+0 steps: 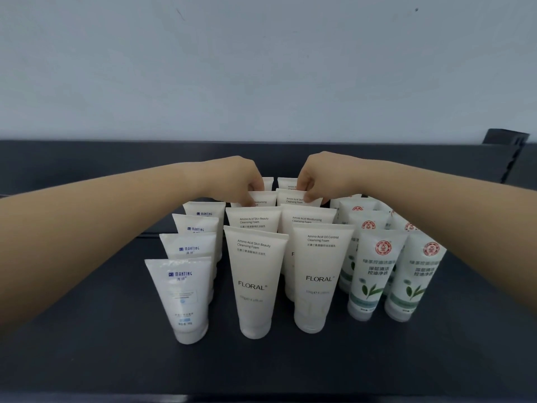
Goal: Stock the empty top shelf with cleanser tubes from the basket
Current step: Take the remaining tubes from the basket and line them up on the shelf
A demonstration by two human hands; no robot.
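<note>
Both hands are pinching tube tops at the back of the dark shelf (87,359): left hand (235,177) gripping one white tube (263,198), right hand (319,175) its neighbour (296,198). Rows are looking nearly full; the basket is out of view.

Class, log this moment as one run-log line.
left hand: on Floral tube | right hand: on neighbouring tube | shelf: three brands upright

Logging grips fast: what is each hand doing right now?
Left hand: closed, pinching a FLORAL tube top.
Right hand: closed, pinching the neighbouring tube top.
</note>
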